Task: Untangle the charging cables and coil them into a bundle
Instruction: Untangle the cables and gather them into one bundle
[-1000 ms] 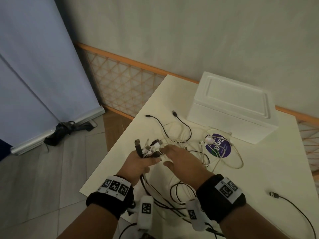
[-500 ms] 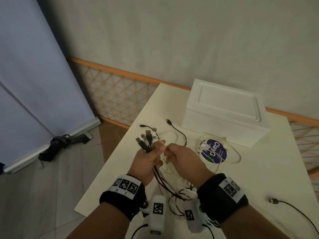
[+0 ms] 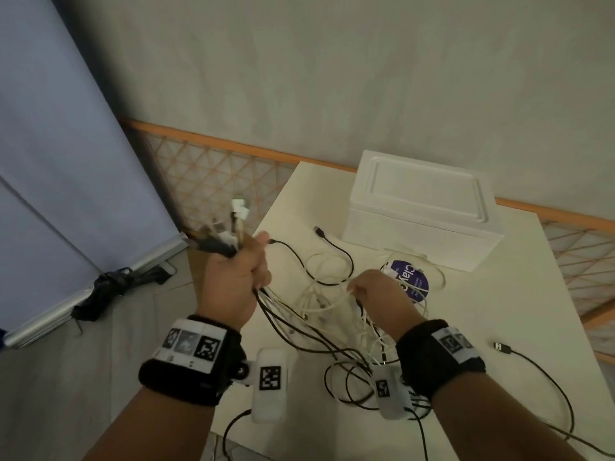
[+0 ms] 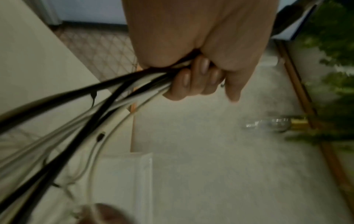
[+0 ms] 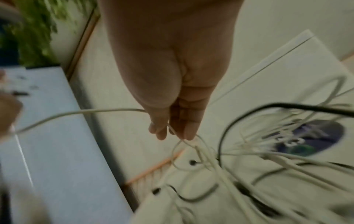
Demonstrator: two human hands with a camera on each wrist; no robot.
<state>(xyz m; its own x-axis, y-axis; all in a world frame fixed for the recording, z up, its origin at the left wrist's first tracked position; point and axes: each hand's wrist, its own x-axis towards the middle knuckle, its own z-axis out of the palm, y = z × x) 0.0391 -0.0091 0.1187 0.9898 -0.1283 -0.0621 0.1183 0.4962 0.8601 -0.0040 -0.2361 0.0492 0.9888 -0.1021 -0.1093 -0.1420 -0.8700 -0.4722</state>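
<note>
Looking down from the head view, the left hand was clenched round a bunch of black and white charging cables, raised off the near left edge of the white bench, with their plugs sticking up above the fist. The right hand pinched a white cable lower down over the tangle lying on the bench. A round purple sticker read "Clay", the rest of it hidden by the hand and cables. A white foam box stood behind it, and one black cable lay apart at the right.

From the left wrist, blurred, the fingers curled tight over the cables, which ran out of frame at the left.

From the right wrist, also blurred, thumb and fingers nipped a white cable stretching left; the sticker lettering could not be read.
</note>
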